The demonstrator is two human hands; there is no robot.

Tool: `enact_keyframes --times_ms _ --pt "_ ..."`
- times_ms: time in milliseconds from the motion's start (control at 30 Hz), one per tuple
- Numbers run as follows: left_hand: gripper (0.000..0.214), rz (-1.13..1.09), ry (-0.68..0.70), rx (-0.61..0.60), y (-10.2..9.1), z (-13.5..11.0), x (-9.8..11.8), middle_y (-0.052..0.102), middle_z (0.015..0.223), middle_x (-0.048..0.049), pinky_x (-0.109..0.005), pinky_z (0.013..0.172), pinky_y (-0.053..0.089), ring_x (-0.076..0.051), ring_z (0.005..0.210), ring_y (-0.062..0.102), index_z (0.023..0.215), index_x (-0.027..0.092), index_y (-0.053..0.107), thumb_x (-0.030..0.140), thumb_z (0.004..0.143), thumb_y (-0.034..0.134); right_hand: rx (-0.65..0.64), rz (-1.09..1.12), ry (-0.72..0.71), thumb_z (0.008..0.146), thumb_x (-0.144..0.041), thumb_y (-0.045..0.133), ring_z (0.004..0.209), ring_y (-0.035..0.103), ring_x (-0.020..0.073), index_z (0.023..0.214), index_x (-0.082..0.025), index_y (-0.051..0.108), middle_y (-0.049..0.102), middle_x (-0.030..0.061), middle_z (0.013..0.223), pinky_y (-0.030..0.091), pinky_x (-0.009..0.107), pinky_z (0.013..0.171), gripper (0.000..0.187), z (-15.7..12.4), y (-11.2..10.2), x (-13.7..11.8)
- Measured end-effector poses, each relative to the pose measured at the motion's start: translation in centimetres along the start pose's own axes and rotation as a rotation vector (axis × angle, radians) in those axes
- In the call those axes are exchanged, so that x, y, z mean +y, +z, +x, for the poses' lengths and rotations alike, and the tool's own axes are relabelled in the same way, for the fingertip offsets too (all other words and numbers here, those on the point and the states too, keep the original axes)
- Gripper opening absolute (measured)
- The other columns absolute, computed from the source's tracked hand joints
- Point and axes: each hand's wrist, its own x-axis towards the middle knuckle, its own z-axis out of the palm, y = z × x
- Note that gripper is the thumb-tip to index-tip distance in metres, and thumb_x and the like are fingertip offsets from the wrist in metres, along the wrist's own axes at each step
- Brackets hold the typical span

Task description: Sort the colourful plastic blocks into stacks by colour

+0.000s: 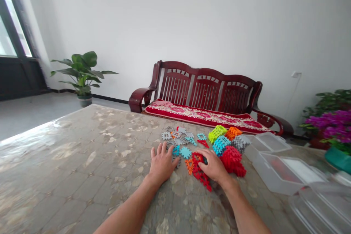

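Observation:
My left hand (pixel 162 162) lies on the table with its fingers spread. Its thumb and fingertips are beside flat, notched interlocking building tiles, among them a blue tile (pixel 176 150) and a light blue square tile (pixel 185 152). My right hand (pixel 213 165) is over a loose group of red tiles (pixel 197 172), thumb and index finger apart around some of them; no firm grip shows. An orange triangular tile (pixel 189 166) lies left of this group. Grey tiles (pixel 179 141) are scattered beyond the hands. Part of the red group is hidden beneath my right hand.
Stacked tiles stand at right: lime (pixel 217 134), orange (pixel 233 132), blue (pixel 221 145), grey (pixel 241 142) and red (pixel 233 161). Clear plastic boxes (pixel 282 173) sit farther right, near purple flowers (pixel 331 126). A wooden bench (pixel 205 89) is behind the patterned table (pixel 82 168).

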Motion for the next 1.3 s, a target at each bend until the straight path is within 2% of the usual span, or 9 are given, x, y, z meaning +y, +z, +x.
enact_keyframes --times_ms 133,267,333,433,533,633,800,1033,1300 --pt "0.056 0.009 0.007 -0.008 -0.1 0.1 0.1 0.041 0.154 -0.0159 -0.062 0.115 0.023 -0.036 0.143 0.034 0.142 0.026 0.052 0.051 0.091 0.048 -0.004 -0.028 0.037 0.074 -0.020 0.065 0.119 0.059 0.0253 0.123 -0.024 0.067 0.069 0.0066 0.124 0.044 0.041 0.105 0.049 -0.1 -0.5 -0.3" --pt "0.056 0.041 -0.002 -0.019 -0.5 0.1 0.2 0.042 0.154 -0.0161 -0.060 0.115 0.023 -0.035 0.143 0.036 0.142 0.026 0.051 0.051 0.092 0.046 0.033 -0.068 0.010 0.075 -0.020 0.068 0.121 0.059 0.0257 0.127 -0.022 0.065 0.068 0.0086 0.127 0.042 0.042 0.108 0.052 -0.1 -1.1 -2.0" --pt "0.055 0.055 -0.002 -0.032 -0.9 0.1 0.3 0.042 0.154 -0.0159 -0.059 0.115 0.024 -0.034 0.143 0.036 0.142 0.026 0.051 0.049 0.093 0.046 0.091 -0.058 -0.028 0.076 -0.020 0.066 0.121 0.059 0.0244 0.128 -0.022 0.063 0.067 0.0083 0.128 0.042 0.042 0.109 0.053 0.1 -2.0 -2.9" --pt "0.054 0.067 0.012 -0.045 -1.3 0.1 0.4 0.043 0.154 -0.0157 -0.058 0.114 0.026 -0.034 0.142 0.038 0.142 0.025 0.052 0.047 0.093 0.045 0.268 -0.014 -0.052 0.077 -0.021 0.063 0.118 0.060 0.0232 0.128 -0.022 0.063 0.067 0.0084 0.126 0.045 0.040 0.106 0.051 0.3 -4.3 -3.1" --pt "0.055 0.078 0.007 -0.053 -1.4 0.1 0.4 0.043 0.154 -0.0151 -0.058 0.114 0.026 -0.035 0.142 0.038 0.143 0.026 0.051 0.048 0.093 0.045 0.473 0.066 0.025 0.078 -0.026 0.062 0.109 0.063 0.0236 0.127 -0.020 0.063 0.068 0.0100 0.124 0.050 0.040 0.097 0.050 0.1 -7.3 -1.3" --pt "0.055 0.094 0.000 -0.062 -1.4 0.1 0.4 0.042 0.155 -0.0148 -0.058 0.114 0.026 -0.034 0.143 0.037 0.143 0.026 0.050 0.049 0.094 0.043 0.610 0.207 0.179 0.076 -0.034 0.063 0.094 0.066 0.0223 0.133 -0.017 0.057 0.068 0.0128 0.123 0.055 0.037 0.080 0.059 -1.0 -9.6 1.9" --pt "0.055 0.119 -0.005 -0.071 -1.2 0.2 0.4 0.042 0.155 -0.0141 -0.056 0.115 0.026 -0.033 0.143 0.037 0.144 0.027 0.049 0.049 0.094 0.042 0.736 0.312 0.351 0.072 -0.043 0.065 0.094 0.067 0.0241 0.134 -0.014 0.054 0.067 0.0165 0.124 0.055 0.038 0.080 0.069 -4.2 -10.3 7.4" --pt "0.055 0.131 -0.013 -0.081 -1.2 0.3 0.4 0.041 0.156 -0.0138 -0.056 0.115 0.026 -0.034 0.144 0.035 0.145 0.027 0.049 0.048 0.094 0.043 0.646 0.262 0.488 0.068 -0.034 0.062 0.085 0.068 0.0210 0.131 -0.018 0.056 0.070 0.0127 0.119 0.057 0.038 0.080 0.065 -7.2 -8.4 11.7" --pt "0.056 0.138 -0.007 -0.087 -1.3 0.2 0.4 0.040 0.156 -0.0140 -0.055 0.115 0.026 -0.033 0.144 0.036 0.146 0.027 0.048 0.048 0.094 0.044 0.468 0.245 0.445 0.068 -0.021 0.060 0.096 0.069 0.0207 0.130 -0.019 0.060 0.071 0.0097 0.120 0.055 0.037 0.089 0.062 -7.4 -7.5 12.3"
